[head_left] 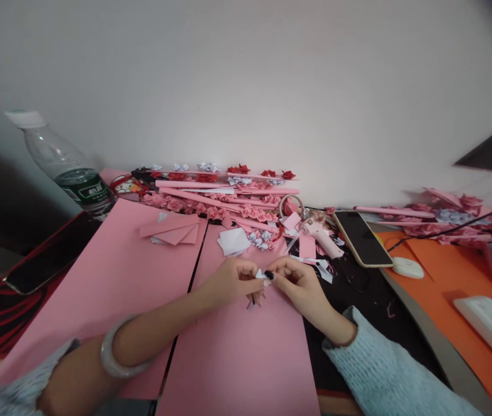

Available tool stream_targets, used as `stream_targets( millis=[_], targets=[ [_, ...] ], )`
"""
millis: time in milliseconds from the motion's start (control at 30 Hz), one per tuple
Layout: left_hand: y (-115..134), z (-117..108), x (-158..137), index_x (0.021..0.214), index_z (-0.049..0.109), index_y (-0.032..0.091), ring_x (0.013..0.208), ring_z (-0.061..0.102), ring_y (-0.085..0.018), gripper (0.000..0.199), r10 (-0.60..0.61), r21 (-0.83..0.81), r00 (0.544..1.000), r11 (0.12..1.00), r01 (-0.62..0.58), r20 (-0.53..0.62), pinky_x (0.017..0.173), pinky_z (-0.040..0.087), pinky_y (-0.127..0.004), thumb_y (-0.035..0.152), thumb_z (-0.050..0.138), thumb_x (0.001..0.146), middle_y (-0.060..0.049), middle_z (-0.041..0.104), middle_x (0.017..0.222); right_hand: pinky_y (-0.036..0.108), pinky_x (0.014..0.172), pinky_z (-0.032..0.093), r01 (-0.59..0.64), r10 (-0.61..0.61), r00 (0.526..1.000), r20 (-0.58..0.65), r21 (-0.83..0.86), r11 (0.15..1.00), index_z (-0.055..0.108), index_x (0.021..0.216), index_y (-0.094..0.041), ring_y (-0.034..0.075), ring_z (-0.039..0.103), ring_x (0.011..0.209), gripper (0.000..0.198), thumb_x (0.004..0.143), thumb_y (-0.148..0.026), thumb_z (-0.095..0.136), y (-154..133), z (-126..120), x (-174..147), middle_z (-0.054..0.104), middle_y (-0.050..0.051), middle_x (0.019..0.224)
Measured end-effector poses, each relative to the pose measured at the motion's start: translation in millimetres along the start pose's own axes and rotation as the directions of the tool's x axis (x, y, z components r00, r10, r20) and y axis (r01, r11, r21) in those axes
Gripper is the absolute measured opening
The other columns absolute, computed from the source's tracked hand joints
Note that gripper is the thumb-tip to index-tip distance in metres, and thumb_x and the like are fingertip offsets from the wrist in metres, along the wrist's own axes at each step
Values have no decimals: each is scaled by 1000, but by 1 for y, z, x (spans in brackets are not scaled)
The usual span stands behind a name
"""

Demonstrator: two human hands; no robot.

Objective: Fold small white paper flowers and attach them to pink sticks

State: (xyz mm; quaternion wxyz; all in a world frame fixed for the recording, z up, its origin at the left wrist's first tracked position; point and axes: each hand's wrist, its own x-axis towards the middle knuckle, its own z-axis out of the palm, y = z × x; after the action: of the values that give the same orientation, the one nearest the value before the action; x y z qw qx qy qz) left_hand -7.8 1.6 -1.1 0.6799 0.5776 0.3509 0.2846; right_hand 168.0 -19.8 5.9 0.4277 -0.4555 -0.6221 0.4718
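Both my hands meet over a pink paper sheet (246, 352). Between the fingertips is a small folded piece of white paper (261, 274). My left hand (233, 283) pinches it from the left, thumb and forefinger pressed together. From the right, my right hand (300, 286) pinches its other side, with a dark nail or spot showing at the fingertip. The exact shape of the folded paper is mostly hidden by the fingers. Just beyond the hands lies a stack of white paper squares (233, 241), beside small white paper flowers (261, 238).
Pink paper squares (176, 229) lie at left. Pink and red paper flowers (211, 214) line the wall. A glue gun (321, 236), a phone (361, 240) and a white case (408, 267) stand right of centre. A water bottle (73, 167) leans at far left.
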Motion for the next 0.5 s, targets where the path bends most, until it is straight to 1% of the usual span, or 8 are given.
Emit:
stream_targets(
  millis=[67,133,300,500],
  targets=[
    [-2,2,-1,62,57,12,47,60,-12,18,3,19,1000,1000,-3,9,45,48,-23,23,62,75,-2,64,56,22,48,24,12,-13,999,-29,-42,999,62,73,-14,8,33,50,11,75,-25,63,-1,1,1,36,-6,54],
    [-3,3,-2,61,56,13,47,59,-12,16,14,34,1000,999,-14,0,44,47,-23,21,60,75,-2,64,56,23,49,25,2,-4,999,-50,-42,999,63,71,-15,9,34,51,10,73,-25,64,0,2,2,38,-5,56],
    [-1,7,-4,61,58,13,47,57,-11,13,65,117,995,992,-57,-69,46,44,-21,13,53,73,-1,65,58,24,51,26,-52,54,995,-79,22,998,67,72,-16,10,36,54,12,70,-27,69,5,4,1,44,-4,59],
    [2,10,-6,61,62,13,47,56,-10,16,90,234,989,970,-60,-121,47,43,-21,15,53,73,-3,65,59,23,51,27,-96,103,991,-82,87,992,66,68,-16,9,37,53,11,68,-26,71,7,5,0,45,-4,57]
  ],
)
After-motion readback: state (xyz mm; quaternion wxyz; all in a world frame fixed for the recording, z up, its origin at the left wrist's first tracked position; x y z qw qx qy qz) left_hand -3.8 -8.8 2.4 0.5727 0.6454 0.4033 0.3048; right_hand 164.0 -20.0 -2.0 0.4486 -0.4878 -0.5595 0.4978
